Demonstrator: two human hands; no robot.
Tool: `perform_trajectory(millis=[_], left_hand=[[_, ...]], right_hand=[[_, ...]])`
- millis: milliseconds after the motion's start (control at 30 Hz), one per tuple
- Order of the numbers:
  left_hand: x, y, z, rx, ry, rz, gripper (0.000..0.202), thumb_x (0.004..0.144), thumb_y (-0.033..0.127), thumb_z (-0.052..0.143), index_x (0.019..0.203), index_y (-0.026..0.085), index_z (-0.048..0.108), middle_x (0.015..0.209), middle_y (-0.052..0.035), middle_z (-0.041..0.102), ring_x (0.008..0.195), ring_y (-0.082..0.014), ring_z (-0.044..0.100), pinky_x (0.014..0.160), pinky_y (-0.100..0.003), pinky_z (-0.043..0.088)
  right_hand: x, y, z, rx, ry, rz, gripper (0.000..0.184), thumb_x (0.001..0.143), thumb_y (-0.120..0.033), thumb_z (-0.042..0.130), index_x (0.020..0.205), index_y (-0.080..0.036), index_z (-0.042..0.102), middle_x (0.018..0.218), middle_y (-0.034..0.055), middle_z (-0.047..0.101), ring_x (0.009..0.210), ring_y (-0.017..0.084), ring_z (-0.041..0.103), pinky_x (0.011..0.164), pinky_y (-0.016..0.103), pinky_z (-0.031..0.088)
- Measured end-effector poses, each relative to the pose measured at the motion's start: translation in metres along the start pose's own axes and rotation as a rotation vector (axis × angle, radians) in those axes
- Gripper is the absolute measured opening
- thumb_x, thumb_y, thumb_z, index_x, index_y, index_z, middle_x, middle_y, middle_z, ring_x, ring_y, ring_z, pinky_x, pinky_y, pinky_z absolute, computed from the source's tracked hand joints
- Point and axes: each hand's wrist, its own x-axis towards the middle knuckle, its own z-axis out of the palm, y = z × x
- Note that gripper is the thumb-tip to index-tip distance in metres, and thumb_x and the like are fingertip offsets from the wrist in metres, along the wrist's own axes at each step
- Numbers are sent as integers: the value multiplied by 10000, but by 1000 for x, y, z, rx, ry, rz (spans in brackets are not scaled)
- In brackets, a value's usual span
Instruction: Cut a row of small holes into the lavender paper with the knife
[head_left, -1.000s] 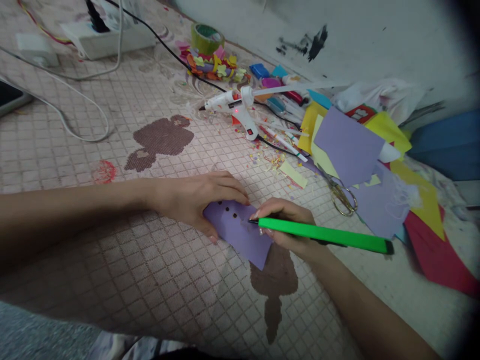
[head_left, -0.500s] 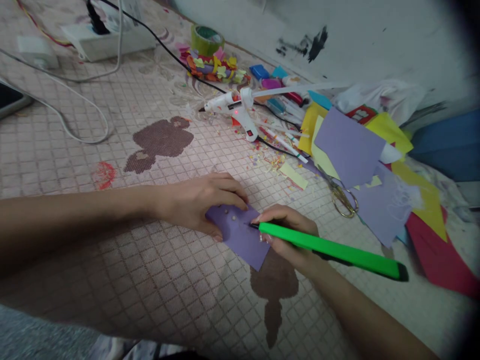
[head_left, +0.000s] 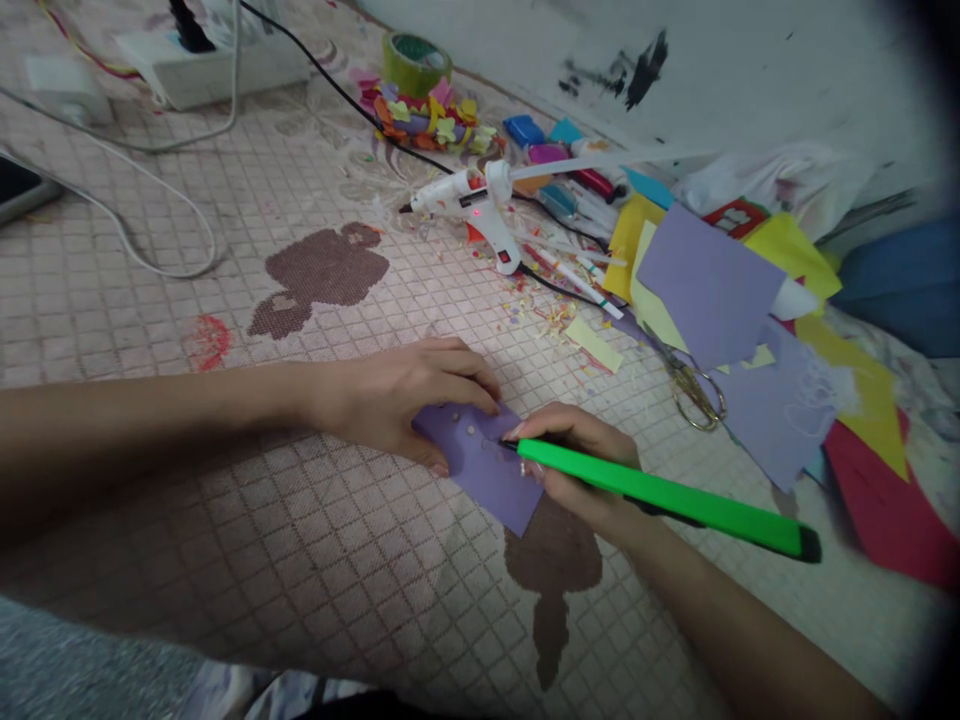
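Observation:
On the patterned cloth lies a small piece of purple paper (head_left: 499, 485) with a few small pale dots on it. My left hand (head_left: 416, 395) holds it down, thumb at the near edge and fingers bent over the far side. My right hand (head_left: 589, 455) grips a green utility knife (head_left: 660, 497) with black ends, its dark tip touching the paper. Faint curved marks show beside the tip. My fingers hide part of the knife's front end and the paper's left end.
Beyond my hands lies a white glue gun (head_left: 487, 210) with its cable. Gold-handled scissors (head_left: 697, 395) lie beside coloured paper sheets (head_left: 709, 285) on the right. A tape roll (head_left: 416, 65) is at the back, a power strip (head_left: 202, 70) back left. Paper scraps (head_left: 592, 345) lie between.
The view has shifted slightly. The knife tip has moved a little over the purple paper, and a faint curved mark now shows beside it. Both hands keep their hold.

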Motion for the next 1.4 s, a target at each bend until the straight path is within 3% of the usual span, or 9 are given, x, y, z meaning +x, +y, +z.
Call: perform_trajectory(millis=[533,867,1133,1400], left_hand=[[0,-1,0,-1,-2,4,486,823,389,755,1249,214,599,1270,-125,615,1166,-271,552,1027,-406,406],[-1,-1,0,20,6,23,498,824,395,759,1240,173,598,1257,-138,613,1152,-267,560,1020,-393,405],[0,-3,2,20,10,20,535,807,420,766,1249,173,591,1243,-136,624,1133,-280,562,1001,-411,420],[-1,-3,2,20,18,20,525,826,417,756,1266,192,579,1257,-127,621,1152,-272,557,1020,-411,417]], right_hand=[[2,2,0,32,-13,0,215,849,-139,642,1026,-255,678,934,12,729,800,161,680,693,280,555],[6,4,-2,27,-89,14,202,851,-173,637,1032,-251,678,952,17,714,862,168,668,709,283,531],[-1,8,3,199,174,36,177,835,-150,659,979,-250,680,925,1,725,662,115,651,602,242,543],[-9,-6,8,-20,165,19,214,824,-123,643,999,-243,677,896,4,713,715,137,666,641,261,539]])
